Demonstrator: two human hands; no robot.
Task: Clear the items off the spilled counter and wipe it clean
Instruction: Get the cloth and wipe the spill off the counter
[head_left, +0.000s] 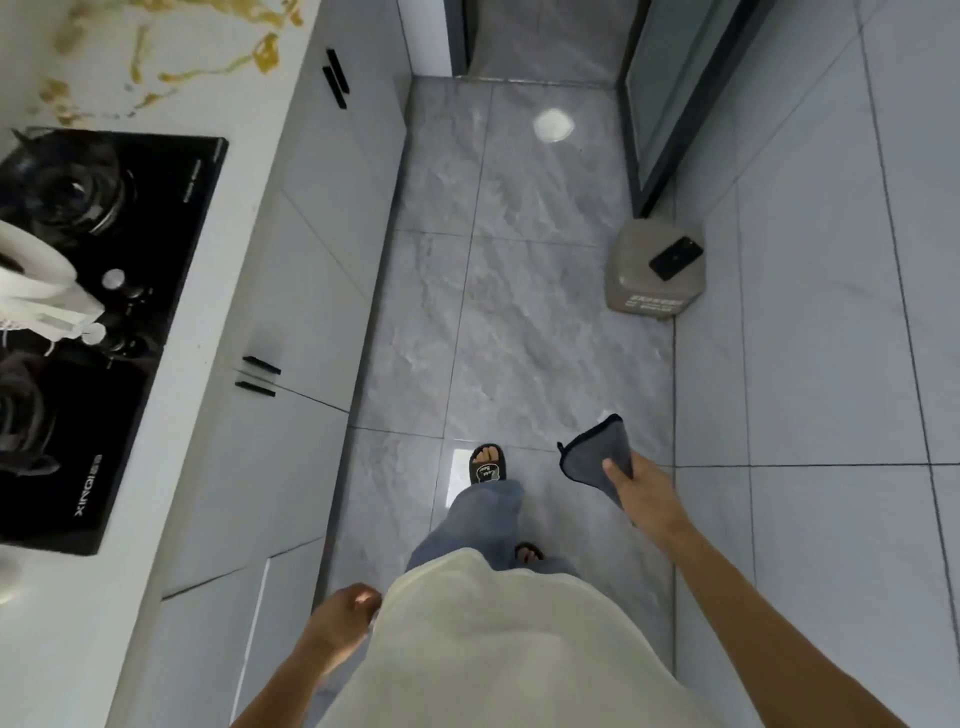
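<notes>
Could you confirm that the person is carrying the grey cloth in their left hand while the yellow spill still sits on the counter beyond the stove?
Not quite: the head view shows the grey cloth gripped in the right hand; the left hand holds nothing. The yellow spill does still sit on the counter beyond the stove.

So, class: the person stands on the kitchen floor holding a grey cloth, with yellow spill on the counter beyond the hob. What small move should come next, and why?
Probably a step forward along the cabinets, bringing the cloth in the right hand toward the yellow spill. The spill lies far ahead past the black hob, seemingly out of reach, and the left hand hangs free.
</notes>
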